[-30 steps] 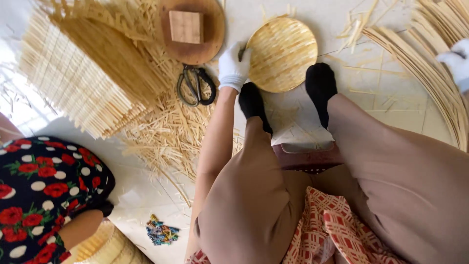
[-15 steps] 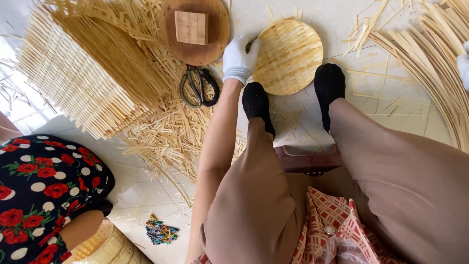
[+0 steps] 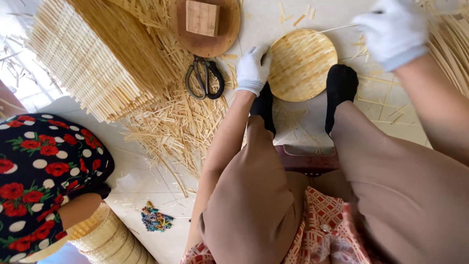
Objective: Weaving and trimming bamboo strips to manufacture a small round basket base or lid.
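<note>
A round woven bamboo disc (image 3: 302, 63) lies on the floor between my two feet in black socks. My left hand (image 3: 253, 70), in a white glove, grips the disc's left rim. Raised close to the camera, my gloved right hand (image 3: 391, 30) pinches a thin bamboo strip (image 3: 337, 28) whose far end points at the disc's top edge. Black scissors (image 3: 205, 78) lie just left of my left hand.
A round wooden board with a small wooden block (image 3: 202, 18) sits above the scissors. Stacked woven bamboo mats (image 3: 97, 63) and loose slivers (image 3: 181, 122) fill the left. Long bamboo strips (image 3: 452, 44) lie at right. A person in a floral garment (image 3: 39, 171) sits at lower left by stacked baskets (image 3: 105, 239).
My right hand has come in from the far right edge and risen toward the camera, now carrying a thin strip to the disc. My left hand stays on the rim.
</note>
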